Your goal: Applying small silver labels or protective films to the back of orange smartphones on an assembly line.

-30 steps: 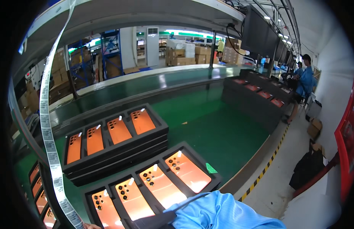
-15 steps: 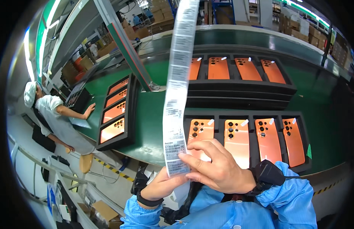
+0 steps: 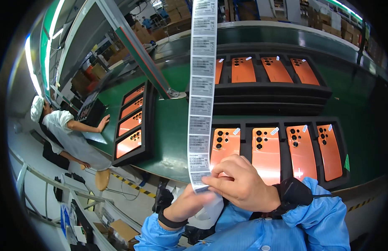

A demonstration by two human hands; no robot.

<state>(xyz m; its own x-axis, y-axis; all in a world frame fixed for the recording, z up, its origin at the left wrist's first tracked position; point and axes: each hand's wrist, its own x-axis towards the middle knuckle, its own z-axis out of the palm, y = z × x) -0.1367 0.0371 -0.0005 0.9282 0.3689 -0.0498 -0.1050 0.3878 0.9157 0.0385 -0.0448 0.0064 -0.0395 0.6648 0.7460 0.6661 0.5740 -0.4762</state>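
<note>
A long white strip of printed labels (image 3: pixel 201 106) runs down from the top edge of the view to my hands. My right hand (image 3: pixel 244 186) is closed, thumb and forefinger pinching the strip's right edge near its lower end. Just beneath that end is my left hand (image 3: pixel 187 205); its fingertips are smeared by motion and partly behind the strip, so their grip does not show. Beyond my hands lies a black tray (image 3: pixel 246 125) of orange phones (image 3: pixel 267 154), camera sides up, with small white tabs at the top. The strip and my right hand cover part of the leftmost phone.
Stacked black trays (image 3: pixel 265 102) with more orange phones stand farther back on the green bench (image 3: pixel 169 121). Another tray of phones (image 3: pixel 145 142) sits left, near a metal post (image 3: pixel 139 50). A co-worker in white (image 3: pixel 60 125) leans on the bench at far left.
The strip has shifted a little right and its print is sharper. My left hand has moved slightly right and down, now blurred. The whole view has shifted slightly.
</note>
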